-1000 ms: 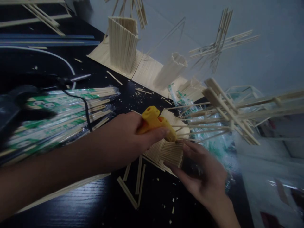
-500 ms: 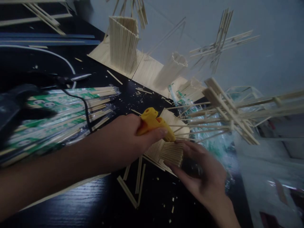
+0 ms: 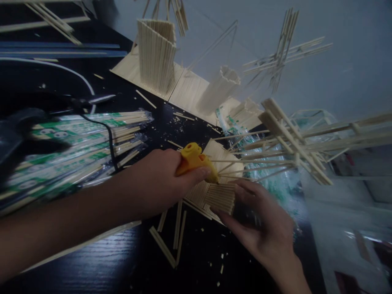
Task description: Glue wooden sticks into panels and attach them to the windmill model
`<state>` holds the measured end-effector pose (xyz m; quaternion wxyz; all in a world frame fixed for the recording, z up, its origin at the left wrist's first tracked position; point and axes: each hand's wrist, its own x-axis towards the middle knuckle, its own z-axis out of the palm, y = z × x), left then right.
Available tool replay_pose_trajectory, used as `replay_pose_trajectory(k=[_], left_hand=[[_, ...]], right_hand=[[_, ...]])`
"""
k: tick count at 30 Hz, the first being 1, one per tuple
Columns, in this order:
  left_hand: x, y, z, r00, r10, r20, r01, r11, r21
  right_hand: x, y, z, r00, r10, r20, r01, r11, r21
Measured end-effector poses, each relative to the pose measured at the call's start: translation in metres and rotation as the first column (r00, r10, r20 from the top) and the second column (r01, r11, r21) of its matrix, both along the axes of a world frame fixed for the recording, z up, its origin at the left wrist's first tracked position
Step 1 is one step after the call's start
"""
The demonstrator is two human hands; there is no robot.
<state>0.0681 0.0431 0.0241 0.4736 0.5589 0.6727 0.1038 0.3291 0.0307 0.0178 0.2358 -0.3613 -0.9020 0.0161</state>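
My left hand (image 3: 165, 175) is wrapped round a yellow glue gun (image 3: 193, 161), its tip pointing down and right. That tip is at the upper edge of a small ribbed piece of wooden sticks (image 3: 221, 198). My right hand (image 3: 266, 224) grips this piece at its right end, thumb below and fingers above; some fingers are hidden behind it. Under and behind the piece lies a flat panel of joined sticks (image 3: 218, 153). Thin sticks of a larger stick frame (image 3: 298, 139) reach in just above the tip.
Stick-walled hollow towers (image 3: 156, 57) stand on a stick base (image 3: 186, 94) at the back. Wrapped chopstick packs (image 3: 92, 136) lie left, under a black cable (image 3: 110, 143). Loose sticks (image 3: 163, 247) and crumbs dot the black table (image 3: 116, 261). Crumpled plastic wrappers (image 3: 275, 183) lie right.
The glue gun's tip has moved left along the upper edge of the stick piece. My right hand keeps its grip, and the whole view has shifted slightly.
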Motion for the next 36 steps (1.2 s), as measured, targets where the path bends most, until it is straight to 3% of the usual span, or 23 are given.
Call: replay_pose_trajectory(k=[6,14,28,36], left_hand=[[0.001,0.003,-0.009,0.999,-0.027,-0.029,0.028,0.999,0.035],[0.007,0.007,0.005,0.997,-0.081,-0.017,0.081,0.997,0.008],[0.004,0.004,0.002,0.999,-0.001,0.038,-0.001,0.999,0.051],[0.002,0.003,0.02,0.999,-0.021,0.051,0.019,0.999,0.029]], right_hand=[[0.002,0.002,-0.002,1.0,0.005,-0.008,-0.005,1.0,-0.009],[0.002,0.002,-0.002,1.0,0.018,-0.008,-0.018,1.0,-0.007],[0.003,0.002,-0.002,1.0,0.007,-0.004,-0.007,1.0,-0.009],[0.002,0.001,-0.002,1.0,-0.006,0.015,0.006,1.0,-0.017]])
